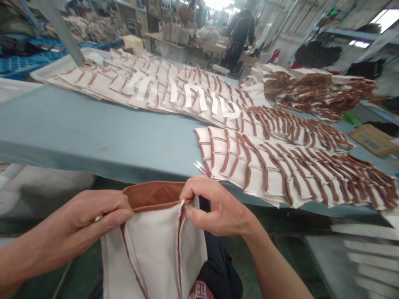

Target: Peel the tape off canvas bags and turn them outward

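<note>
A white fabric pouch with brown inner lining and brown-edged seams hangs upright in front of me, its mouth spread apart. My left hand pinches the left side of its top edge between thumb and fingers. At the right corner, my right hand grips the rim where a raised seam meets it. Both hands are closed on the cloth. Just beyond my right hand, small thread snips lie on the table's front edge beside a row of overlapping sewn pieces.
A blue-grey table stretches across in front. Rows of white-and-brown pieces cover its far side, with white strips on top. Brown-and-white bundles are heaped at the back right, near a cardboard piece. A person stands farther back.
</note>
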`<state>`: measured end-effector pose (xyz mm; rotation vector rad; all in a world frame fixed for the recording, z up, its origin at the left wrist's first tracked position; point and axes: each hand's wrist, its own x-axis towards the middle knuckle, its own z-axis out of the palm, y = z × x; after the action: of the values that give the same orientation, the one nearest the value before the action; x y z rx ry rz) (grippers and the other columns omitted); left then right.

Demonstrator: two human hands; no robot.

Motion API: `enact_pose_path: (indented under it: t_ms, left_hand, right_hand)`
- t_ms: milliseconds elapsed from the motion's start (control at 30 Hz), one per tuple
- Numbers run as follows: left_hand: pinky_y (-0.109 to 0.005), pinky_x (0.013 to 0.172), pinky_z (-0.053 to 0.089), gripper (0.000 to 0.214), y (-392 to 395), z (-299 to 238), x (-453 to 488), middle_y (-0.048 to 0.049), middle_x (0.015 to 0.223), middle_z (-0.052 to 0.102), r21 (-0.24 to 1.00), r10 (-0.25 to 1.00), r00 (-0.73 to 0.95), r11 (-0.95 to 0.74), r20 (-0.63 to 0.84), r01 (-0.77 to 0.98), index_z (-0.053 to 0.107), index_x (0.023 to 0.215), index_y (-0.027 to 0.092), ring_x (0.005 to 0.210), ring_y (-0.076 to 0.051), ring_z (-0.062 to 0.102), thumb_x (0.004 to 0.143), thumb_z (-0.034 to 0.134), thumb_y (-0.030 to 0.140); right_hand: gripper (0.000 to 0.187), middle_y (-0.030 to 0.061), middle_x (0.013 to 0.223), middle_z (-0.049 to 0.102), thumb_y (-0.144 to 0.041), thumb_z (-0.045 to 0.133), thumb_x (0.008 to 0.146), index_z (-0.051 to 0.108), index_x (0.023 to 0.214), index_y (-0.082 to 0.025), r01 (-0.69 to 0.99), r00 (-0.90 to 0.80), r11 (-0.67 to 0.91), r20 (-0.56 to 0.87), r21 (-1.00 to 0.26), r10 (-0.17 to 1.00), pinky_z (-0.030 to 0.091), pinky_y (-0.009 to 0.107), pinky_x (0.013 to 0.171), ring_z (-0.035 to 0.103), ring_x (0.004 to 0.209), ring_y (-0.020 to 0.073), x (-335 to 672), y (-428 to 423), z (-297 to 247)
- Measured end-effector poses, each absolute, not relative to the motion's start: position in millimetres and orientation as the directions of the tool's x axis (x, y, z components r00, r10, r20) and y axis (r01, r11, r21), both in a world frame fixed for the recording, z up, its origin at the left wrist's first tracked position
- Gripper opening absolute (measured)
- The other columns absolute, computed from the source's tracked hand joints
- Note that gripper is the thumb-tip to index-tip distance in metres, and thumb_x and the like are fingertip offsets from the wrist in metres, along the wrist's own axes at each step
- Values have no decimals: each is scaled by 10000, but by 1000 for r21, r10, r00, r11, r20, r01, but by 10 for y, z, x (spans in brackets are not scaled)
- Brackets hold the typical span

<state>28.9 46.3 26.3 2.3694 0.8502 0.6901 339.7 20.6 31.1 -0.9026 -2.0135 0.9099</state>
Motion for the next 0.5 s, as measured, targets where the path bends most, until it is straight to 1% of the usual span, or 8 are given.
enact_pose_path:
  t_ms: [100,167,300,400,500]
  left_hand:
    - [-172,737,516,236,503,347,330,76,871,789,710,677,703,-604,217,363,752,948,239,754,-114,710,1102,578,281]
    - [-159,757,543,164,515,431,438,71,905,824,733,668,710,-595,223,330,783,988,240,784,-117,751,1059,636,259]
    - [-135,719,532,174,523,526,668,75,799,780,716,631,710,-648,314,259,743,906,213,687,-76,713,1026,623,175]
    - [-138,716,506,174,530,489,732,76,790,770,676,582,731,-700,356,228,737,924,203,676,-63,694,996,608,112]
    - [-174,691,476,194,533,406,736,64,775,759,627,545,756,-743,363,235,745,930,189,667,-71,681,986,584,95]
  right_hand:
    - [132,3,864,740,-102,635,831,626,868,-229,275,-519,586,395,-762,758,506,317,854,657,811,177,3296,208,452]
    - [152,-4,851,736,-85,649,819,639,866,-230,297,-545,614,398,-731,738,496,317,842,657,812,179,3234,224,514]
    - [123,-8,809,701,-111,679,820,641,832,-228,386,-560,612,352,-690,750,471,324,800,649,791,188,3161,251,518]
    - [118,-6,796,700,-122,692,826,640,816,-227,406,-555,603,339,-687,760,467,321,796,647,783,188,3155,233,468]
    - [134,-9,790,702,-117,692,834,628,805,-230,410,-544,589,331,-697,771,466,316,798,639,772,182,3155,209,420]
